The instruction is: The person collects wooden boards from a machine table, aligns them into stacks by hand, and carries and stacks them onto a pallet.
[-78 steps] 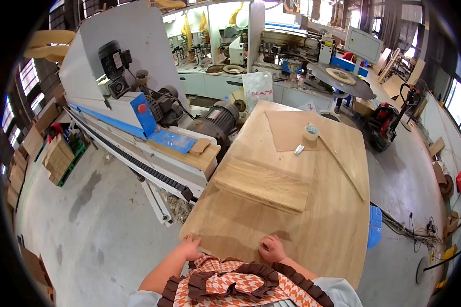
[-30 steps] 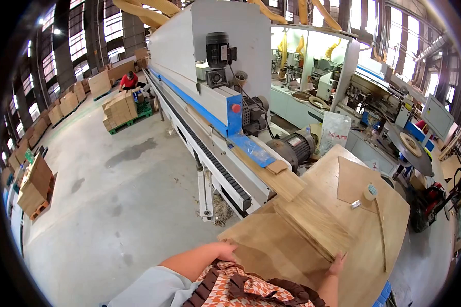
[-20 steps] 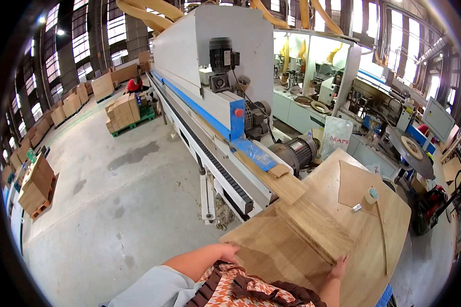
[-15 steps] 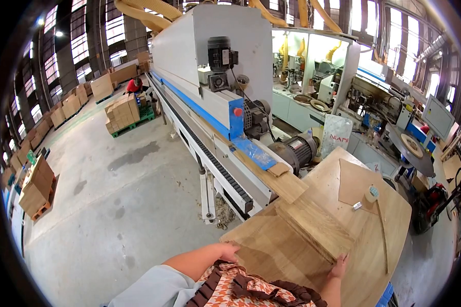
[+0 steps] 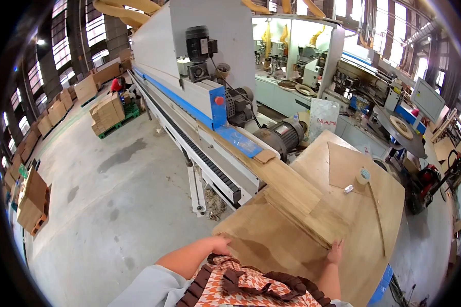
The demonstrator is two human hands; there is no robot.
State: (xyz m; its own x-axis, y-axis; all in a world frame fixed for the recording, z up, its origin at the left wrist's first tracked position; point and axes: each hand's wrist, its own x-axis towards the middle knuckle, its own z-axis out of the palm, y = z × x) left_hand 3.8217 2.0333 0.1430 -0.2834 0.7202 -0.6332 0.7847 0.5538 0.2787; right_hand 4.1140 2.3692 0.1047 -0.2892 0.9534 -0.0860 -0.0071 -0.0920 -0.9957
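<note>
My left hand (image 5: pixel 221 245) rests on the near left edge of the wooden table (image 5: pixel 251 225), holding nothing, its fingers loosely spread. My right hand (image 5: pixel 335 251) touches the near end of a short stack of wooden boards (image 5: pixel 307 220), fingers stretched along the end. This stack lies lengthwise on the table in line with the machine outfeed. A long wooden board (image 5: pixel 287 179) comes out of the machine, and its front end lies over the stack. A small cardboard piece (image 5: pixel 264 156) sits by the blue cover at the outfeed.
A tape roll (image 5: pixel 363 175), a thin wood strip (image 5: pixel 378 220) and a brown sheet (image 5: pixel 343 163) lie on the table's right. The long machine (image 5: pixel 215 102) with motors stands ahead. Beyond its conveyor, a person (image 5: pixel 119 84) crouches near stacked boards on a green pallet (image 5: pixel 119 123).
The long board has slid further out of the machine and over the stack. My view has shifted slightly to the right; both hands stay at about the same places on the table and stack.
</note>
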